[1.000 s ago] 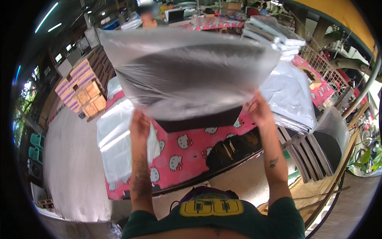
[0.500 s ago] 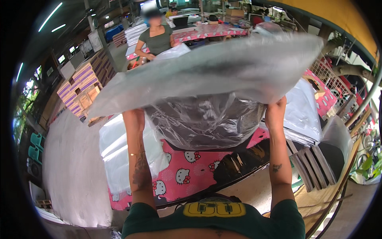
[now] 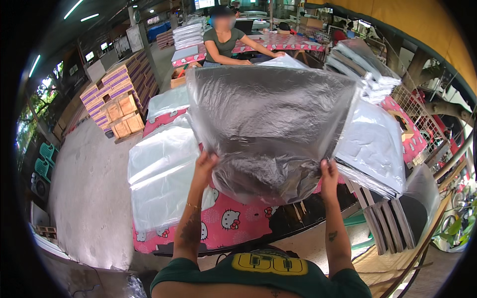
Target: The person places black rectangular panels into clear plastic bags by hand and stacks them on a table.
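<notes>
I hold a large clear plastic bag stretched out in front of me over the table. My left hand grips its near left edge, fingers closed. At the near right edge my right hand pinches the plastic, thumb up. Dark grey shows through the bag; whether a dark panel lies inside or behind it I cannot tell. Its near part sags and wrinkles between my hands. Left of my left hand lies a pile of clear plastic bags. A stack of plastic-wrapped flat sheets sits beyond my right hand.
The table has a pink cartoon-print cover, torn to black at its near edge. Across it a co-worker handles a pale sheet. Dark panels stand at the near right; more wrapped sheets lie far right. Stacked boxes stand left.
The bag was billowing flat and blurred; now it has dropped and spreads toward the far side. Both my hands have come closer together and lower. The co-worker's arms have reached out to the right.
</notes>
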The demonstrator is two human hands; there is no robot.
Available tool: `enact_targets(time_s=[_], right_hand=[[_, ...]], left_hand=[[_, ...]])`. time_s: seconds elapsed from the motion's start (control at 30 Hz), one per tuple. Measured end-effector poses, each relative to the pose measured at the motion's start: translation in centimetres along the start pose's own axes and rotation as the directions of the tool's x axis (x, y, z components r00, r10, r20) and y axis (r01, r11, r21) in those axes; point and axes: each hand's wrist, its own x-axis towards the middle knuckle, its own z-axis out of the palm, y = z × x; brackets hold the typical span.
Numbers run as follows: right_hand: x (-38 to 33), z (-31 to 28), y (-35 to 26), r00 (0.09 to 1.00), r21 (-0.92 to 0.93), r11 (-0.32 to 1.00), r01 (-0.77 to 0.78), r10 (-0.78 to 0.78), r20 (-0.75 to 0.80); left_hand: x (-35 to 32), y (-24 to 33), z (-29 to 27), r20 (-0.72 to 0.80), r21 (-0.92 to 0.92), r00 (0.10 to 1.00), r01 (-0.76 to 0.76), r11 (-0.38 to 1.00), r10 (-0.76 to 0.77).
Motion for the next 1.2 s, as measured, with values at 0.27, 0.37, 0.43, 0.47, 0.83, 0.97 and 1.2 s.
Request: enact_targets(time_s=[0.27,0.37,0.43,0.47,0.83,0.97,1.2], right_hand=[[-7.1,-3.6,11.2,0.982,-0.046,0.986,-0.159,0.163,0.093],[-8.3,-3.1,10.8,0.998,-0.097,0.993,-0.065,0.067,0.016],[-8.1,-3.8,8.3,0.996,-0.258,0.962,0.086,-0.083,0.025],[-7.0,-5.0,6.2,0.994,-0.296,0.95,0.102,-0.106,0.003],[-5.6,-20.6,-12.7,0.885,-0.093,0.995,-0.035,-0.013,-0.465],[-2.5,-26.3,-11.2,0.793,-0.026,0.998,0.053,-0.058,-0.606],[-1.7,-32.3,-10.5,0.82,-0.543,0.714,-0.443,0.078,-0.567]], left_hand=[[-8.5,-5.5,1.9,-0.16,0.208,0.946,0.312,0.927,-0.282],[-9.2,-6.8,1.6,-0.115,0.328,0.958,0.287,0.9,-0.263],[-8.3,-4.8,5.8,-0.119,0.321,0.965,0.261,0.911,-0.235],[-6.9,-4.3,7.9,-0.093,0.267,0.972,0.231,0.935,-0.214],[8.7,-1.4,30.2,0.172,-0.192,0.941,0.323,0.927,-0.292],[12.9,-8.0,36.0,0.328,-0.131,0.896,0.359,0.924,-0.301],[12.7,-11.8,39.0,0.356,0.511,0.9,0.039,0.858,-0.253]])
